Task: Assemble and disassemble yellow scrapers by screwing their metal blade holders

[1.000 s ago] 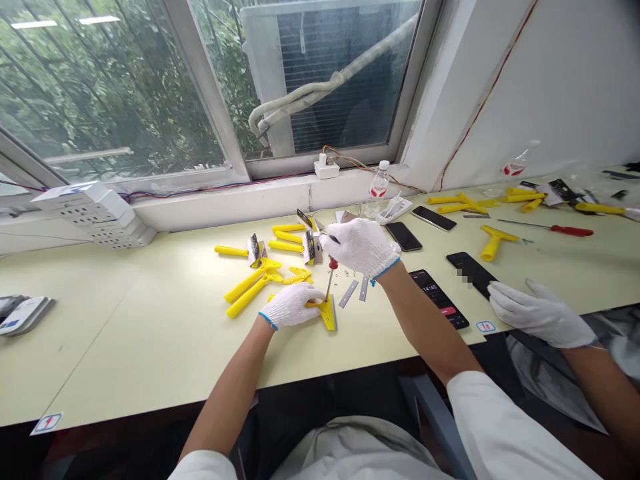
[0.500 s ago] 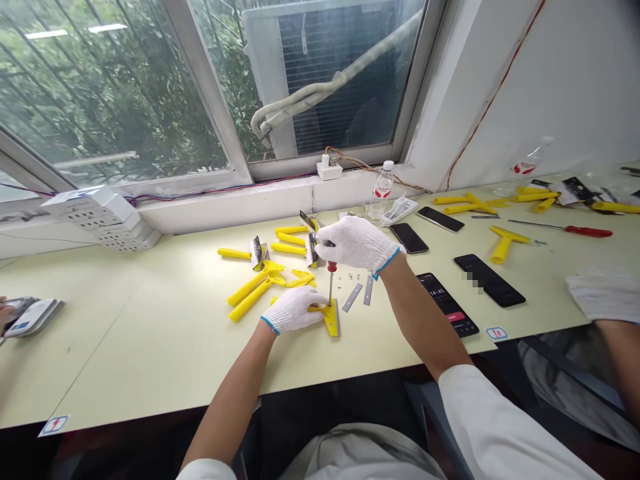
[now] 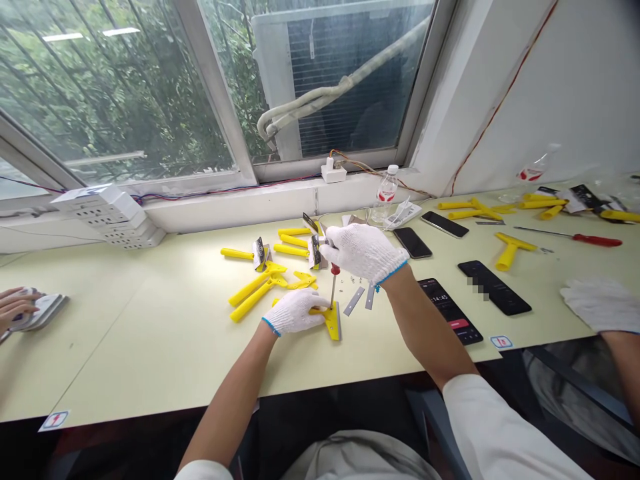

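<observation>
My left hand, in a white glove, presses a yellow scraper flat on the pale table. My right hand, also gloved, grips the red handle of a screwdriver held upright, its tip down on the scraper's head. Two loose metal blades lie just right of the scraper. A few small screws sit under my right hand.
More yellow scrapers and packaged ones lie behind my hands. Three phones rest to the right, with a water bottle behind. A co-worker's gloved hand is at far right, another person's hand at far left.
The view has shifted slightly. The co-worker's gloved hand at right drew back from the phone toward the table edge. A bare hand appeared at far left. My hands stay on scraper and screwdriver.
</observation>
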A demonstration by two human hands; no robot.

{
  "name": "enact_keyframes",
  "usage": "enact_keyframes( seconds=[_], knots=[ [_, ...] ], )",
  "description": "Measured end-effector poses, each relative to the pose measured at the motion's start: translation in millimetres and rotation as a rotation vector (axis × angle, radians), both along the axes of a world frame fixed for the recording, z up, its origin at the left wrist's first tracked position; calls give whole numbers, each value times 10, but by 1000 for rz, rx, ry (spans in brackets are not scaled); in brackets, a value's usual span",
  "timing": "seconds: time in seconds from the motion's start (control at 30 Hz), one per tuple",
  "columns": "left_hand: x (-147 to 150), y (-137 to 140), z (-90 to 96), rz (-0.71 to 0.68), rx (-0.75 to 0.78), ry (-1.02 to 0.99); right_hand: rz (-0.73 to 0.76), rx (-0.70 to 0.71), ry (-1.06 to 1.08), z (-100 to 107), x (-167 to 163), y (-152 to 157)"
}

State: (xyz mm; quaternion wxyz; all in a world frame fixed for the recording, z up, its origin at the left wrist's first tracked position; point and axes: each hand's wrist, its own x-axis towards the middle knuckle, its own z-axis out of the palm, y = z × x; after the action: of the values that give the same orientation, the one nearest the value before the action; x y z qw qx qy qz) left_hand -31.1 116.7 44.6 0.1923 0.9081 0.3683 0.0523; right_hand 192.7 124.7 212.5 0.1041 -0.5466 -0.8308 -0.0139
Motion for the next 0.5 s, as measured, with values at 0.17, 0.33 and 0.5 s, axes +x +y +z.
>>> enact_keyframes(
  seconds=[0.17, 0.33, 0.5],
  knots=[
    [-8, -2, -3, 6, -24, 1, -197, 28, -29, 2, -50, -33],
    [-1, -8, 16, 6, -16, 4, -263, 34, 19, -28, -22, -11],
    [4, -4, 22, 15, -15, -1, -261, 18, -13, -5, 17, 18]
  ],
)
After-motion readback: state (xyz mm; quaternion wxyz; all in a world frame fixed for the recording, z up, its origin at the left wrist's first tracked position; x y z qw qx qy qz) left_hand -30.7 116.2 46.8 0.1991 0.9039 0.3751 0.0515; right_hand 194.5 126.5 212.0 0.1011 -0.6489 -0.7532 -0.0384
